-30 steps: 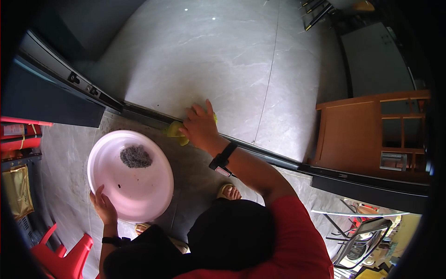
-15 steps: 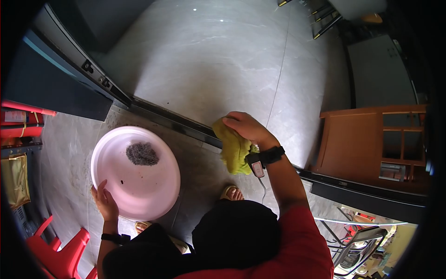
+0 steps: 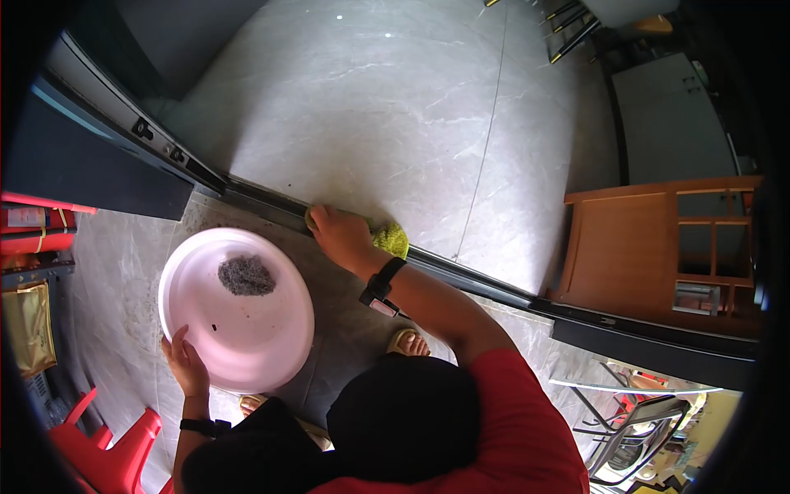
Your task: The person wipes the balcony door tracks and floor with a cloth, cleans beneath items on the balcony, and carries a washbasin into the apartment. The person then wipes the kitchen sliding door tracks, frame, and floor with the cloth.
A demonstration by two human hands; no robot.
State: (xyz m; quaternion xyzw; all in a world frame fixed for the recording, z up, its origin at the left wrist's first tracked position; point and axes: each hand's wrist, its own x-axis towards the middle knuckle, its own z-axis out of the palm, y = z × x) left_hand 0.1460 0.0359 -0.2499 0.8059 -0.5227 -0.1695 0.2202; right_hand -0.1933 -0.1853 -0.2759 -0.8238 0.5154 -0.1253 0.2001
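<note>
My right hand (image 3: 344, 236) is closed on a yellow-green cloth (image 3: 391, 240) on the dark metal door track (image 3: 271, 202); part of the cloth shows to the right of the hand, on the track and the floor edge. A pink basin (image 3: 288, 329) rests on the floor at the left, with a clump of grey fluff (image 3: 246, 276) and a few dark specks inside. My left hand (image 3: 186, 362) touches the basin's lower left rim, thumb and fingers apart.
A wooden cabinet (image 3: 613, 247) stands at the right beyond the track. Red plastic stools (image 3: 123, 449) are at the lower left, a folding chair (image 3: 650, 420) at the lower right. Sandalled feet (image 3: 409, 342) are below the track.
The right hand first lifted the cloth off the track towards the right, then brought it back down onto the track further left. The left hand stays at the basin's rim.
</note>
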